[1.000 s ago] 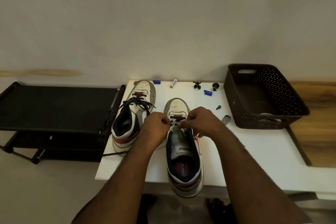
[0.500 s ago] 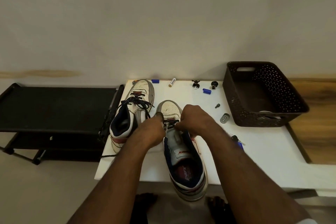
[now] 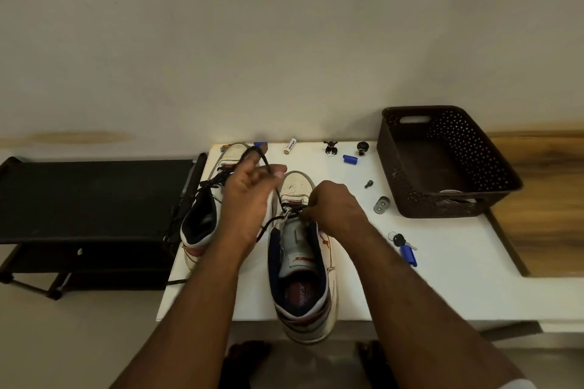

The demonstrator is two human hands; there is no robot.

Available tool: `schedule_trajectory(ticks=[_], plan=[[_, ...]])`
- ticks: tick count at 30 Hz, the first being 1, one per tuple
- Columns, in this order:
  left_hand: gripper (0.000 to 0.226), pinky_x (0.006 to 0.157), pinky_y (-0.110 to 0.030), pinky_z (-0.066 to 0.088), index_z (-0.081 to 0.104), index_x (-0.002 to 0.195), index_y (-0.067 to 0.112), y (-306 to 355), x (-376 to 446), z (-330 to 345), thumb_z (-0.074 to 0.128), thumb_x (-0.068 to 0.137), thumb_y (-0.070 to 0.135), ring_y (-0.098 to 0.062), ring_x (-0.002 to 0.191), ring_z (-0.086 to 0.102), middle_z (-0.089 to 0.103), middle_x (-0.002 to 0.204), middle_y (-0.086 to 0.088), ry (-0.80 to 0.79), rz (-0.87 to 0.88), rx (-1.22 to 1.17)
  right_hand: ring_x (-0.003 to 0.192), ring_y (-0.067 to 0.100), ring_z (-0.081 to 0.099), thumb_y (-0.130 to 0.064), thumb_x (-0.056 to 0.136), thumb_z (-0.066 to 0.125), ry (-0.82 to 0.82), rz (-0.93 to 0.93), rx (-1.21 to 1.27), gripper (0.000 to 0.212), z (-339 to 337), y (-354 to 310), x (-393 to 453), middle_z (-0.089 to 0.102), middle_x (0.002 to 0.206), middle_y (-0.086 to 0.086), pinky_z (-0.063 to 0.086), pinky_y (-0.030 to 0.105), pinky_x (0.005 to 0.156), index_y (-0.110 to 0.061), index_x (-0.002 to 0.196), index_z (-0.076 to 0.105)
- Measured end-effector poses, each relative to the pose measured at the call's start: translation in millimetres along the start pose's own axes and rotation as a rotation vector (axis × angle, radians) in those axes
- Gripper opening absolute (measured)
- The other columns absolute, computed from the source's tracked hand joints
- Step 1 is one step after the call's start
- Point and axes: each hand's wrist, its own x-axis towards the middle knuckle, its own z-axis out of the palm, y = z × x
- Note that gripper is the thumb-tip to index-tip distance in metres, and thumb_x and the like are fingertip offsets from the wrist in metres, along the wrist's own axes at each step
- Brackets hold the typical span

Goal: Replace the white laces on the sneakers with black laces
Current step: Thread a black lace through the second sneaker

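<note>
Head view: lacing step on the second sneaker (image 3: 300, 249), which sits toe-away on the white tabletop (image 3: 442, 278) with its heel hanging past the near edge. Left hand (image 3: 249, 199) is raised, fingers curled round a black lace (image 3: 268, 167) and drawing it up and away from the lowest eyelets; lace loops over the fingers and runs down to the shoe's front. Right hand (image 3: 335, 208) is down at the eyelet row, fingers pinched at the lace by the tongue, exact contact too small to read. Other sneaker (image 3: 202, 215) stands just beside on the left, black-laced, so judged roughly half done: only the bottom eyelets of this shoe look threaded, upper ones unlaced. No white lace clearly visible. Next move likely needs slack pulled through, ends evened, then crossing to the next eyelet pair. Room: left hand's pull heads toward the far tabletop edge and wall, where a battery (image 3: 290, 146), small figures (image 3: 331, 148) and a blue cap (image 3: 350, 159) lie; a swinging lace could sweep them. Brown basket (image 3: 442, 164) sits well to the right, keys (image 3: 403, 245) near the right forearm. Overhanging heel could tip off if tugged toward the person; black rack (image 3: 94, 199) lies left, below tabletop.
</note>
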Motion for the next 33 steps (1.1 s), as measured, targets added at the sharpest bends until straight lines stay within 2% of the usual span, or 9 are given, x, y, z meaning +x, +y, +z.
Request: schedule_trajectory(ticks=[4, 6, 9, 12, 15, 22, 26, 29, 33], plan=[[0.021, 0.075, -0.045, 0.055, 0.07, 0.1, 0.018, 25.4, -8.1, 5.4, 0.052, 0.098, 0.027, -0.018, 0.064, 0.059, 0.059, 0.062, -0.003, -0.06, 0.159, 0.076, 0.116, 0.011, 0.055, -0.01, 0.08, 0.072, 0.178, -0.171, 0.367, 0.058, -8.5, 1.9, 0.5, 0.053, 0.129, -0.009, 0.048, 0.028, 0.094, -0.028, 0.132, 0.054], [0.023, 0.065, -0.033, 0.05, 0.071, 0.086, 0.021, 28.4, -9.8, 7.1, 0.053, 0.098, 0.03, -0.006, 0.056, 0.055, 0.058, 0.054, 0.007, -0.129, 0.239, 0.296, 0.13, -0.011, 0.03, -0.002, 0.08, 0.071, 0.133, -0.365, 0.604, 0.083, -17.3, -3.3, -5.3, 0.028, 0.146, -0.017, 0.038, 0.016, 0.1, -0.04, 0.144, 0.034], [0.026, 0.06, -0.017, 0.044, 0.069, 0.079, 0.019, 30.5, -11.1, 2.7, 0.053, 0.098, 0.026, 0.0, 0.05, 0.053, 0.058, 0.053, 0.011, -0.289, 0.258, 0.421, 0.138, -0.016, 0.005, -0.01, 0.087, 0.067, 0.02, -0.495, 0.591, 0.053, -22.3, -8.1, -9.0, 0.005, 0.159, -0.017, 0.021, 0.014, 0.108, -0.043, 0.125, 0.053], [0.029, 0.06, -0.025, 0.048, 0.066, 0.082, 0.013, 27.0, -5.8, -13.2, 0.047, 0.1, 0.027, -0.013, 0.055, 0.055, 0.058, 0.06, -0.004, -0.342, 0.205, 0.398, 0.146, 0.009, 0.014, -0.01, 0.089, 0.063, -0.029, -0.411, 0.686, 0.015, -24.4, -7.9, -11.4, 0.03, 0.155, -0.013, 0.015, 0.033, 0.114, -0.025, 0.09, 0.064], [0.03, 0.066, -0.031, 0.047, 0.065, 0.082, 0.015, 7.4, 2.7, -23.0, 0.046, 0.1, 0.029, -0.013, 0.068, 0.058, 0.063, 0.069, 0.0, -0.112, 0.213, 0.435, 0.101, 0.009, 0.061, 0.002, 0.09, 0.054, -0.039, -0.377, 0.881, 0.017, -33.9, -3.9, -14.2, 0.069, 0.1, 0.002, 0.042, 0.022, 0.093, -0.012, 0.081, 0.059], [0.021, 0.073, -0.027, 0.038, 0.065, 0.099, 0.009, -10.1, 16.8, -33.6, 0.047, 0.099, 0.02, -0.029, 0.095, 0.06, 0.063, 0.1, -0.01, 0.572, 0.137, 0.523, 0.048, 0.012, 0.044, -0.003, 0.088, 0.059, 0.051, -0.33, 0.825, 0.023, -68.4, 19.4, -26.3, 0.055, 0.054, 0.004, 0.036, 0.016, 0.049, -0.005, 0.067, 0.065], [0.043, 0.096, -0.035, 0.048, 0.051, 0.136, 0.036, 9.2, 5.4, -14.2, 0.058, 0.095, 0.021, -0.019, 0.116, 0.056, 0.049, 0.14, 0.009, 0.126, 0.217, 0.439, 0.051, 0.012, 0.045, -0.003, 0.086, 0.065, 0.097, -0.362, 0.768, 0.016, -71.9, 18.9, -30.9, 0.06, 0.056, 0.0, 0.04, 0.02, 0.053, -0.006, 0.07, 0.07], [0.038, 0.062, -0.034, 0.059, 0.06, 0.129, 0.029, 17.2, -5.0, 2.4, 0.061, 0.093, 0.015, -0.021, 0.069, 0.066, 0.067, 0.119, 0.007, -0.312, -0.014, 0.107, 0.05, 0.005, 0.047, -0.006, 0.084, 0.068, 0.04, -0.354, 0.715, 0.012, -58.1, 7.9, -27.8, 0.062, 0.058, -0.006, 0.039, 0.021, 0.049, -0.007, 0.072, 0.07], [0.01, 0.047, -0.025, 0.05, 0.071, 0.087, 0.012, 1.5, 4.4, -11.6, 0.063, 0.091, 0.007, -0.009, 0.051, 0.059, 0.067, 0.065, 0.001, -0.033, -0.031, 0.141, 0.052, 0.007, 0.045, -0.015, 0.082, 0.073, 0.048, -0.31, 0.624, 0.007, -60.4, 15.4, -24.3, 0.059, 0.062, 0.004, 0.037, 0.025, 0.049, -0.011, 0.077, 0.073]])
